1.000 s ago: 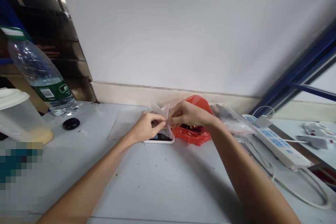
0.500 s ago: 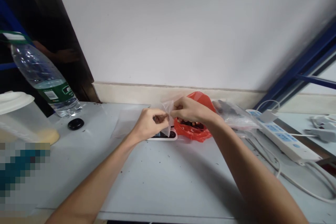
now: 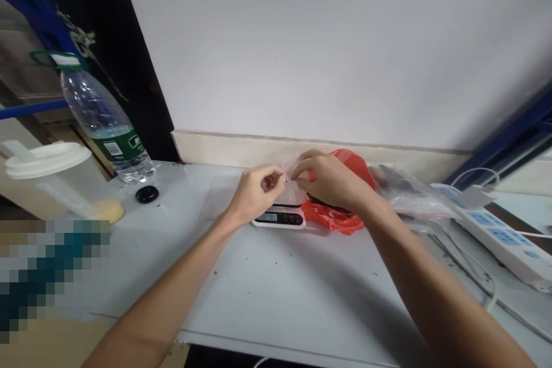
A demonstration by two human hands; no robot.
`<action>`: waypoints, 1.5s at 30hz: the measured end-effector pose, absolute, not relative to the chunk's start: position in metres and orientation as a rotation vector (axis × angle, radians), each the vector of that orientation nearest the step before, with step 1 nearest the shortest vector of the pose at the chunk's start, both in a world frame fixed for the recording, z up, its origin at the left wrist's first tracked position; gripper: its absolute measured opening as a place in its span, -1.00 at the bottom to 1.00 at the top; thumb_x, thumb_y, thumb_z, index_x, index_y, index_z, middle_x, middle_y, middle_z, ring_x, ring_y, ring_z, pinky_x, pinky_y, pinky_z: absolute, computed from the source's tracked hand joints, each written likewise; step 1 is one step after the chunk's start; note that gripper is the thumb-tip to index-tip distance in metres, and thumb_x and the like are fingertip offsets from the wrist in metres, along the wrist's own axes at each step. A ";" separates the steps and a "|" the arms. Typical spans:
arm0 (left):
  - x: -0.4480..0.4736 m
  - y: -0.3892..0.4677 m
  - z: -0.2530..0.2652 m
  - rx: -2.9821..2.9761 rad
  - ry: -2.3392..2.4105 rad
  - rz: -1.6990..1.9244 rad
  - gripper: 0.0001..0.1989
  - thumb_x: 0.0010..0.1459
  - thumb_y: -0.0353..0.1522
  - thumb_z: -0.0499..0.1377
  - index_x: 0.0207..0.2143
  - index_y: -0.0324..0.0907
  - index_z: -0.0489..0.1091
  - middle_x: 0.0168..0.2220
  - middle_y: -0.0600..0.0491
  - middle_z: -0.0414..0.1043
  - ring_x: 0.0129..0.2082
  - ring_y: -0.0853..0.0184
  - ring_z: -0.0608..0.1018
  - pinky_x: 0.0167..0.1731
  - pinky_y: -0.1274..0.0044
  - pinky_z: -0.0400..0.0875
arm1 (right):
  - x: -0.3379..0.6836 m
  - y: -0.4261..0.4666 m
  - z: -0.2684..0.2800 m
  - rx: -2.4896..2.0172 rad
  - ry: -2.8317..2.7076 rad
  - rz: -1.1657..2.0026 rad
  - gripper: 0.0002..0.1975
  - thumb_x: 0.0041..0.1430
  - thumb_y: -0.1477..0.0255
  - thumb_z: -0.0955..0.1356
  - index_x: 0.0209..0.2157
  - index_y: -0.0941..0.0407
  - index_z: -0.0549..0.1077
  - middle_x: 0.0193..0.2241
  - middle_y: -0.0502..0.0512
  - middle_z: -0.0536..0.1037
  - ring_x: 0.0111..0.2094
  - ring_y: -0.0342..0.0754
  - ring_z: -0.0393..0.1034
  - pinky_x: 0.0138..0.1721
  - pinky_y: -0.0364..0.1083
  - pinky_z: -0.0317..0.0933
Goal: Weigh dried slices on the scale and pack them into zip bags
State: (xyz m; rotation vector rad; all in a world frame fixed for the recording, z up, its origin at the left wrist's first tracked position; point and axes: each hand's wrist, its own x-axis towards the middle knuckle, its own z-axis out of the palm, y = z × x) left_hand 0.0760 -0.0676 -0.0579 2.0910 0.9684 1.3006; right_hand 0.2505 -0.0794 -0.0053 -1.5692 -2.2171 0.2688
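Observation:
My left hand (image 3: pixel 255 192) is closed in a pinch on a small clear plastic bag (image 3: pixel 291 190), thumb against forefinger. From the other side my right hand (image 3: pixel 330 179) has its bent fingertips closed on the same bag near its top; the exact grip is partly hidden. Just below the hands lies a white digital kitchen scale (image 3: pixel 279 226) with a small lit display and black buttons; the digits are too small to read surely. A red plastic bag (image 3: pixel 345 223) stands open behind and beneath my right hand, its dark contents mostly covered by the wrist.
Flat clear bags (image 3: pixel 215 198) lie left of the scale. More clear packaging (image 3: pixel 420 198) and a white power strip (image 3: pixel 500 230) with cables are at right. A water bottle (image 3: pixel 110 126), a lidded cup (image 3: pixel 64 184) and a black round cap (image 3: pixel 147 194) stand at left.
The view has shifted left, so things appear further right. My hands have moved slightly apart at the clear bag, and more of the scale's front shows.

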 end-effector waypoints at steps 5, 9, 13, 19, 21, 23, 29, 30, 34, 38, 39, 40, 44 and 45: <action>0.073 -0.068 -0.057 2.208 0.887 1.342 -0.81 0.23 -0.31 0.09 -0.40 -0.13 0.44 -0.42 0.06 0.52 -0.39 0.33 0.51 -0.28 0.51 0.42 | 0.259 -0.077 -0.002 -1.588 -2.330 0.385 -0.54 -0.01 0.58 0.34 -0.05 0.02 0.59 -0.23 0.13 0.60 -0.18 0.08 0.47 -0.22 -0.07 0.27; 0.066 -0.050 -0.064 1.995 1.084 1.619 -0.76 0.19 -0.27 0.18 -0.10 -0.12 0.46 0.02 -0.09 0.52 0.07 0.18 0.50 0.02 0.41 0.41 | 0.274 -0.080 0.011 -1.596 -2.238 0.315 -0.13 -0.11 0.55 0.42 0.31 -0.05 0.29 -0.24 0.09 0.59 -0.18 0.12 0.46 -0.20 -0.02 0.29; 0.066 -0.033 -0.066 1.470 0.950 1.344 -0.42 0.18 -0.15 0.25 0.22 -0.05 0.26 0.08 -0.07 0.50 0.05 0.19 0.56 -0.01 0.35 0.48 | 0.294 -0.085 0.023 -1.450 -2.237 0.264 -0.03 -0.06 0.49 0.45 0.40 -0.08 0.12 -0.17 0.08 0.61 -0.15 0.11 0.48 -0.14 0.00 0.32; 0.093 -0.024 -0.038 1.295 0.762 1.148 -0.48 -0.14 -0.21 0.50 -0.11 -0.17 0.50 -0.14 -0.03 0.63 -0.16 0.25 0.64 -0.17 0.47 0.52 | 0.344 -0.092 0.037 -1.463 -2.252 0.422 -0.28 0.03 0.34 0.46 0.27 -0.05 0.36 -0.08 0.11 0.63 -0.13 0.09 0.50 -0.12 -0.02 0.33; 0.103 -0.016 -0.027 1.339 0.794 1.150 -0.53 -0.20 -0.20 0.51 -0.22 -0.17 0.54 -0.18 -0.02 0.64 -0.15 0.25 0.63 -0.19 0.49 0.51 | 0.367 -0.097 0.041 -1.428 -2.328 0.590 -0.55 0.09 0.25 0.43 0.04 0.01 0.58 -0.13 0.10 0.66 -0.14 0.09 0.51 -0.13 -0.02 0.34; 0.114 -0.007 -0.019 1.419 0.818 1.122 -0.57 -0.21 -0.17 0.51 -0.28 -0.17 0.57 -0.20 -0.03 0.65 -0.14 0.23 0.63 -0.18 0.47 0.49 | 0.389 -0.105 0.044 -1.452 -2.359 0.725 -0.67 0.12 0.15 0.41 -0.19 0.05 0.67 -0.22 0.09 0.68 -0.18 0.08 0.52 -0.16 -0.02 0.35; 0.146 0.012 -0.008 1.696 0.851 1.046 -0.68 -0.20 -0.19 0.49 -0.40 -0.19 0.63 -0.35 -0.06 0.66 -0.28 0.20 0.63 -0.18 0.38 0.48 | 0.424 -0.123 0.046 -1.650 -2.139 0.610 -0.63 0.14 0.04 0.40 -0.32 0.03 0.69 -0.32 0.10 0.67 -0.29 0.03 0.51 -0.27 -0.02 0.36; 0.150 0.012 -0.004 1.739 0.844 1.049 -0.71 -0.18 -0.20 0.48 -0.42 -0.19 0.64 -0.39 -0.05 0.66 -0.30 0.20 0.63 -0.19 0.37 0.49 | 0.425 -0.123 0.045 -1.640 -2.137 0.601 -0.64 0.14 0.05 0.41 -0.30 0.02 0.69 -0.31 0.10 0.68 -0.29 0.03 0.52 -0.28 -0.02 0.36; 0.163 0.007 0.015 1.931 0.849 1.130 -0.79 -0.10 -0.25 0.45 -0.44 -0.20 0.65 -0.39 -0.04 0.66 -0.29 0.20 0.63 -0.14 0.38 0.49 | 0.425 -0.114 0.042 -1.656 -2.159 0.586 -0.62 0.14 0.07 0.41 -0.21 0.04 0.68 -0.23 0.12 0.69 -0.29 0.04 0.54 -0.27 -0.01 0.38; 0.167 -0.002 0.034 2.077 0.856 1.207 -0.81 -0.03 -0.25 0.43 -0.40 -0.19 0.66 -0.29 -0.04 0.67 -0.18 0.18 0.62 -0.07 0.38 0.48 | 0.418 -0.101 0.038 -1.792 -2.144 0.504 -0.48 0.11 0.07 0.43 0.00 0.08 0.62 -0.11 0.22 0.67 -0.24 0.11 0.57 -0.21 0.05 0.40; 0.168 -0.003 0.037 2.092 0.836 1.216 -0.81 -0.03 -0.26 0.42 -0.39 -0.19 0.66 -0.28 -0.04 0.67 -0.17 0.18 0.62 -0.06 0.38 0.47 | 0.415 -0.098 0.037 -1.829 -2.120 0.495 -0.43 0.07 0.08 0.45 0.06 0.09 0.58 -0.08 0.25 0.67 -0.21 0.13 0.58 -0.19 0.06 0.41; 0.167 -0.004 0.038 2.089 0.808 1.230 -0.81 -0.02 -0.25 0.42 -0.38 -0.19 0.66 -0.27 -0.03 0.67 -0.15 0.19 0.62 -0.05 0.39 0.46 | 0.411 -0.095 0.036 -1.853 -2.091 0.492 -0.38 0.04 0.11 0.48 0.10 0.10 0.55 -0.07 0.26 0.66 -0.19 0.15 0.58 -0.17 0.07 0.41; 0.161 -0.004 0.036 1.903 0.681 1.338 -0.73 -0.05 -0.21 0.45 -0.35 -0.21 0.64 -0.24 -0.05 0.67 -0.12 0.22 0.61 -0.08 0.42 0.45 | 0.392 -0.085 0.031 -1.742 -2.052 0.540 -0.50 -0.04 0.24 0.52 -0.02 0.09 0.61 -0.12 0.19 0.68 -0.12 0.15 0.56 -0.09 0.02 0.39; 0.157 -0.003 0.034 1.834 0.665 1.365 -0.70 -0.07 -0.19 0.46 -0.34 -0.20 0.64 -0.22 -0.06 0.66 -0.11 0.22 0.60 -0.10 0.43 0.46 | 0.388 -0.083 0.030 -1.684 -2.048 0.566 -0.59 -0.04 0.26 0.51 -0.11 0.09 0.64 -0.16 0.16 0.69 -0.12 0.14 0.55 -0.08 0.01 0.38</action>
